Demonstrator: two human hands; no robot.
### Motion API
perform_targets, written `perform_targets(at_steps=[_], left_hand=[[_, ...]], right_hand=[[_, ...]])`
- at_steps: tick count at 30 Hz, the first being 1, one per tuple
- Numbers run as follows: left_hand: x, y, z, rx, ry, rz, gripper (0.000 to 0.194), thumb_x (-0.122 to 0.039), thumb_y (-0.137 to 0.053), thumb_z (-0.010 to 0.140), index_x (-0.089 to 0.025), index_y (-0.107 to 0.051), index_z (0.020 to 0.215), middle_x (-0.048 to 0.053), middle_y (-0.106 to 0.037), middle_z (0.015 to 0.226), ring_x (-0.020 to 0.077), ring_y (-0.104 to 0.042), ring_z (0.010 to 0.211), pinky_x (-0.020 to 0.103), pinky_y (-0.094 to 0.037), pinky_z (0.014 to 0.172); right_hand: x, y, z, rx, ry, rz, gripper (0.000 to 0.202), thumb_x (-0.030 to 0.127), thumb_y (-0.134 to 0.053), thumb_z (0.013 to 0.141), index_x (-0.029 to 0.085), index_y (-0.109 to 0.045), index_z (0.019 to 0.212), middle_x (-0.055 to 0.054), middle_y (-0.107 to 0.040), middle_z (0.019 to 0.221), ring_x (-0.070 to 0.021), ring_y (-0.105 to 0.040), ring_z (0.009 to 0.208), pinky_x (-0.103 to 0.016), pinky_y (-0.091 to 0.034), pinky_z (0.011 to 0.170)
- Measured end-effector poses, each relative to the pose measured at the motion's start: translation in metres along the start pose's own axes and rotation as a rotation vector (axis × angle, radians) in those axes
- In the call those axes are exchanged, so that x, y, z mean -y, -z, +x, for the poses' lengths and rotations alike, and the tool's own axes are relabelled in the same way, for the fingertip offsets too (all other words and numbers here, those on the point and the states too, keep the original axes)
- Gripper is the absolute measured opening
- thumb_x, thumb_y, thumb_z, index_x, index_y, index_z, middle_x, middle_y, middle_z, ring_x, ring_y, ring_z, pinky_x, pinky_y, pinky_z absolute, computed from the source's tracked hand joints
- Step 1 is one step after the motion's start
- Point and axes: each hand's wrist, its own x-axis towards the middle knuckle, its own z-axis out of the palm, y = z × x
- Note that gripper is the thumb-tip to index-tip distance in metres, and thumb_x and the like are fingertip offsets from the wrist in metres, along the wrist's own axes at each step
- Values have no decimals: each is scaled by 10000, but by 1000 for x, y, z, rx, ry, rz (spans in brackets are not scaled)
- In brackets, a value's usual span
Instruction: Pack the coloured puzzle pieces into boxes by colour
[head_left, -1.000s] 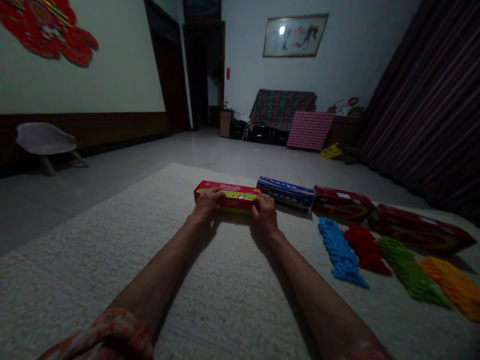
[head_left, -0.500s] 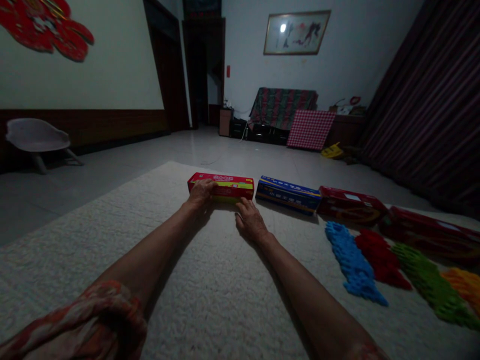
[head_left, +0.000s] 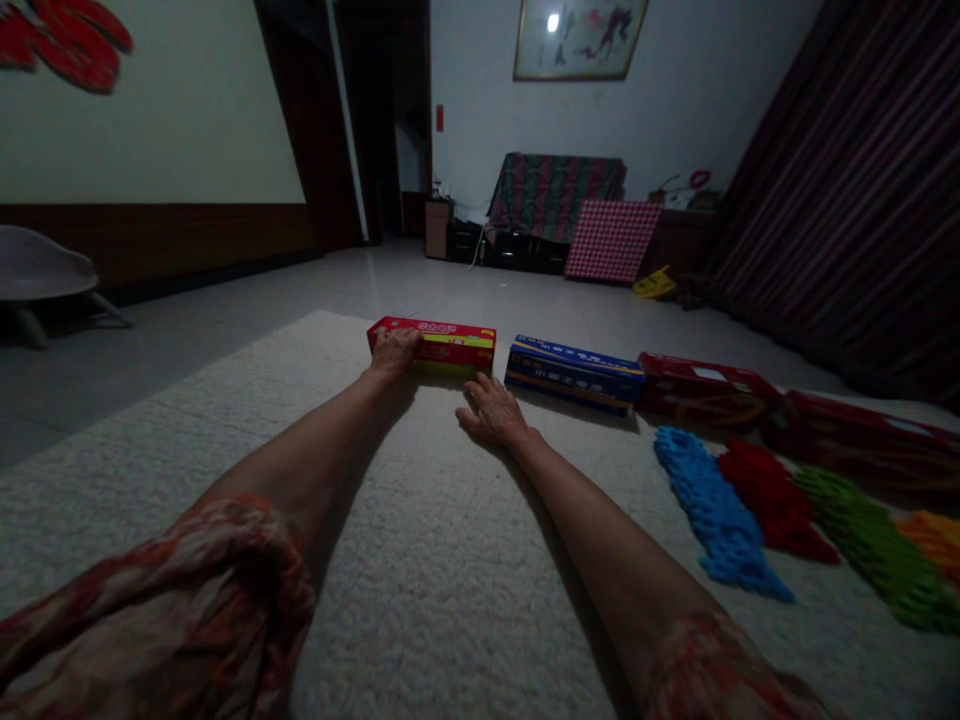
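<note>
A red box with a yellow-green stripe (head_left: 457, 345) lies on the cream textured mat (head_left: 420, 560). My left hand (head_left: 394, 352) rests over its left end, fingers on the top and front. Just in front of the box's right end, my right hand (head_left: 493, 408) lies low over the mat, its fingers apart and nothing in it. A blue box (head_left: 574, 377) stands to the right with a narrow gap, followed by a dark red box (head_left: 705, 392) and another dark red box (head_left: 870, 440).
Blue (head_left: 716, 510), red (head_left: 776, 500), green (head_left: 874, 545) and orange (head_left: 934, 540) fuzzy pieces lie at the right. A pale chair (head_left: 45, 270) stands at the left. A checked cloth (head_left: 611, 240) hangs at the back.
The view has shifted slightly. My right hand has drawn back a little from the red box, its fingers more spread. My left hand stays on the box's left end.
</note>
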Motion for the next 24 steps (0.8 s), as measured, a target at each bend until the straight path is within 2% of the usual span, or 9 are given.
perform_targets(at_steps=[4, 8, 11, 14, 16, 19, 21, 24], left_hand=[[-2, 2, 3, 8, -2, 9, 365, -96, -562, 792, -154, -641, 1144, 183, -670, 1267, 361, -532, 1264, 559, -337, 1081], [-25, 6, -3, -43, -94, -24, 518, -71, -521, 831, -175, -570, 1336, 162, -533, 1490, 339, -391, 1434, 552, -264, 1170], [-62, 8, -7, -66, -216, -123, 536, -55, -462, 879, -185, -549, 1392, 151, -513, 1512, 305, -414, 1435, 490, -315, 1179], [-108, 9, -5, 12, -225, -244, 581, -34, -478, 862, -207, -537, 1414, 134, -485, 1529, 284, -500, 1362, 410, -437, 1104], [-137, 7, 0, 44, -192, -286, 565, -36, -481, 865, -208, -550, 1399, 152, -506, 1487, 291, -560, 1287, 402, -488, 1046], [-168, -1, 8, 64, -184, -290, 502, -78, -549, 852, -218, -592, 1332, 163, -585, 1336, 308, -617, 1175, 417, -527, 975], [-180, -9, 11, 75, -160, -279, 467, -87, -574, 834, -222, -607, 1281, 157, -602, 1267, 314, -619, 1152, 421, -532, 952], [-188, -19, 12, 77, -122, -264, 421, -83, -549, 844, -225, -598, 1237, 150, -593, 1247, 315, -592, 1175, 424, -529, 940]], right_hand=[[-3, -3, 5, -8, -29, 19, 531, 436, -600, 891, 185, -562, 1357, -173, -392, 1593, -353, -390, 1416, -554, -369, 1095], [-10, 3, -6, -195, 67, 60, 425, 257, -510, 909, 138, -587, 1309, -167, -494, 1518, -255, -438, 1397, -416, -373, 1122], [-32, 28, -28, -391, 42, -16, 425, 207, -452, 903, 105, -596, 1289, -178, -530, 1480, -271, -410, 1415, -422, -339, 1140], [-70, 65, -54, -586, -150, -138, 462, 224, -453, 887, 79, -573, 1309, -215, -504, 1489, -331, -382, 1416, -503, -318, 1132], [-97, 87, -71, -653, -284, -206, 486, 230, -472, 861, 78, -562, 1315, -237, -499, 1483, -368, -395, 1385, -569, -319, 1105], [-130, 105, -90, -645, -365, -274, 533, 219, -492, 821, 83, -546, 1334, -257, -499, 1472, -408, -394, 1353, -645, -320, 1055], [-142, 105, -98, -600, -372, -303, 557, 214, -494, 806, 71, -537, 1343, -268, -507, 1456, -419, -388, 1339, -669, -309, 1043], [-148, 98, -101, -546, -367, -319, 531, 210, -483, 801, 83, -553, 1312, -256, -558, 1396, -403, -423, 1282, -663, -299, 1038]])
